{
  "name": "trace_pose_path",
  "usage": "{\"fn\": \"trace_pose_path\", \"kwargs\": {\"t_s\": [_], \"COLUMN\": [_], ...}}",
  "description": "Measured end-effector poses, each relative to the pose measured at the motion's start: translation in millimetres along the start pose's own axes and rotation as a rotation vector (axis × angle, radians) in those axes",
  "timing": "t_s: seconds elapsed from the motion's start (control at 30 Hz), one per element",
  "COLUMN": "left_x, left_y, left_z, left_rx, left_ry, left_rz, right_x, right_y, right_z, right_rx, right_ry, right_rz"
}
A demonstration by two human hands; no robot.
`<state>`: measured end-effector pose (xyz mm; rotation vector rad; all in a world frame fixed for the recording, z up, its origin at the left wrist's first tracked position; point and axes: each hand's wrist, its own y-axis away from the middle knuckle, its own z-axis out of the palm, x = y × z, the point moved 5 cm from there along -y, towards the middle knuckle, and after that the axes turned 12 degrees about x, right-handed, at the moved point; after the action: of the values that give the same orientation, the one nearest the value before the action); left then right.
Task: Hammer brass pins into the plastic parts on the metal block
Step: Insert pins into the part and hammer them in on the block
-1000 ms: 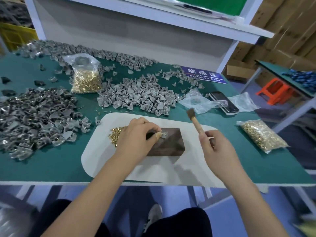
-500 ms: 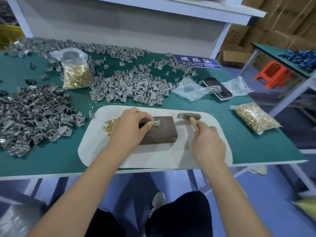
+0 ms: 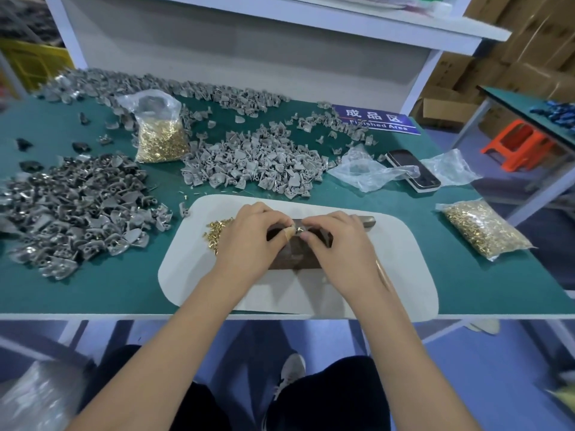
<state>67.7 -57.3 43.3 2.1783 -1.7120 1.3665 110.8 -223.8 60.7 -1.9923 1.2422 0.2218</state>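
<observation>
A dark metal block point(image 3: 292, 256) lies on a white mat point(image 3: 389, 244), mostly covered by both hands. My left hand point(image 3: 249, 234) pinches a small grey plastic part point(image 3: 292, 233) on the block's top. My right hand point(image 3: 339, 244) meets it from the right, its fingertips pinching a brass pin point(image 3: 300, 228) at that part. The hammer's metal head point(image 3: 367, 219) lies on the mat just behind my right hand, and its handle is hidden under the hand. Loose brass pins point(image 3: 216, 231) are heaped on the mat left of my left hand.
On the green table, a pile of grey plastic parts point(image 3: 249, 163) lies behind the mat and a darker pile point(image 3: 71, 206) to the left. Bags of brass pins stand at back left point(image 3: 161, 141) and right point(image 3: 485, 228). A phone point(image 3: 413, 171) and empty plastic bags point(image 3: 364, 169) lie at back right.
My right hand lowered the hammer onto the mat and moved left to the part on the block. My left hand stayed pinching the part.
</observation>
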Motion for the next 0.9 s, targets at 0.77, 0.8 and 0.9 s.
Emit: {"fn": "trace_pose_path", "kwargs": {"t_s": [0.77, 0.8, 0.9], "left_x": [1.9, 1.6, 2.7], "left_y": [-1.9, -1.9, -1.8], "left_z": [-3.9, -3.7, -4.4], "left_rx": [-0.05, -0.052, -0.048], "left_ry": [0.004, 0.009, 0.026], "left_rz": [-0.004, -0.008, -0.014], "right_x": [-32.6, -26.2, -6.3], "right_y": [-48.1, -46.4, -36.8], "right_z": [1.0, 1.0, 7.0], "right_rx": [-0.4, -0.376, -0.319], "right_ry": [0.336, 0.274, 0.015], "right_rz": [-0.115, -0.079, 0.059]}}
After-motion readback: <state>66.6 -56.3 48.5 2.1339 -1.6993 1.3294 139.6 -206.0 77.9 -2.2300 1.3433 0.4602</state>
